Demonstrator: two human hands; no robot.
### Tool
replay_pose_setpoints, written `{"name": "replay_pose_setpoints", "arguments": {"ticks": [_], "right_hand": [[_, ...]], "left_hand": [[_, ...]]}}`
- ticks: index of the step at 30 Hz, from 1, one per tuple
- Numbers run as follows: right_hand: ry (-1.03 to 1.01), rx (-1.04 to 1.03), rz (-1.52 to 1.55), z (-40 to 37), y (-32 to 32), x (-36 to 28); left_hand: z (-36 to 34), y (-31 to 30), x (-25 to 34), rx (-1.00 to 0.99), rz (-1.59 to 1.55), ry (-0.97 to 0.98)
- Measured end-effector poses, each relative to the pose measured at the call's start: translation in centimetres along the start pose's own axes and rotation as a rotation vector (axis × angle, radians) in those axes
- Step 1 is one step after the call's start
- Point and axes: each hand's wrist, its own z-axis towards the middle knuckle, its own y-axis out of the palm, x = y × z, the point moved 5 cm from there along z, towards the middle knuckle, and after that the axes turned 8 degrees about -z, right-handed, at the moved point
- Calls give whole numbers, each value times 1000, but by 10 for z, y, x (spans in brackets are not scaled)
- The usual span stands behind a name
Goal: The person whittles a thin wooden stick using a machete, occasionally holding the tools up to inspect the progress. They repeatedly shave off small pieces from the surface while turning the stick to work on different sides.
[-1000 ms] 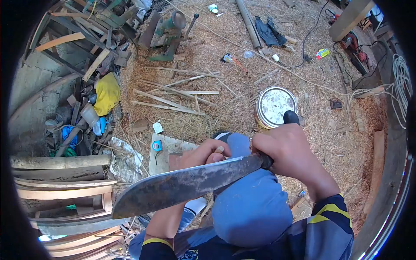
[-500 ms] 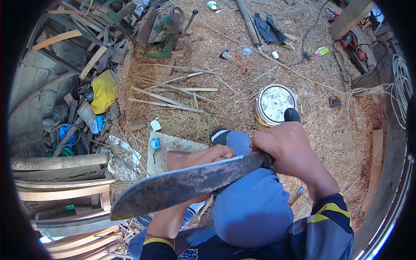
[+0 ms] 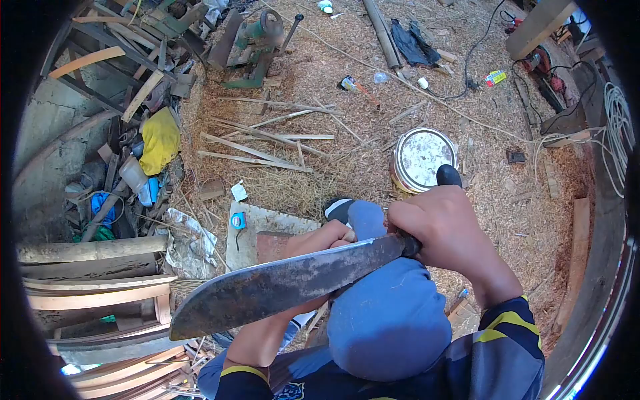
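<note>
My right hand (image 3: pixel 440 220) is wrapped round the dark handle of a large machete (image 3: pixel 280 288). The handle's black end (image 3: pixel 449 176) sticks out above that fist. The broad, stained blade runs down to the left, across the front of my bent knee (image 3: pixel 390 327). Behind the blade is my left hand (image 3: pixel 321 239), its fingers curled near the blade's upper edge. What those fingers hold, if anything, is hidden by the blade. Beyond the left hand, a reddish-brown block (image 3: pixel 270 245) lies on a pale board (image 3: pixel 250 223).
A round tin (image 3: pixel 425 160) stands past my right hand on the shavings-covered ground. Thin wooden strips (image 3: pixel 267 143) lie ahead. A blue tape measure (image 3: pixel 238 221) rests on the board. Curved timbers (image 3: pixel 100 297) are stacked at left; a rope coil (image 3: pixel 617 127) hangs at right.
</note>
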Motion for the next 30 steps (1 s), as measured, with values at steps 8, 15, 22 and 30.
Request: {"name": "replay_pose_setpoints", "arguments": {"ticks": [8, 15, 22, 30], "right_hand": [[9, 5, 31, -2, 0, 3], [20, -37, 15, -3, 0, 4], [20, -45, 27, -3, 0, 5], [15, -50, 17, -2, -2, 3]], "left_hand": [[-1, 2, -3, -36, 21, 9], [0, 3, 0, -57, 51, 15], [0, 4, 2, -68, 64, 6], [-1, 4, 4, -10, 128, 89]]}}
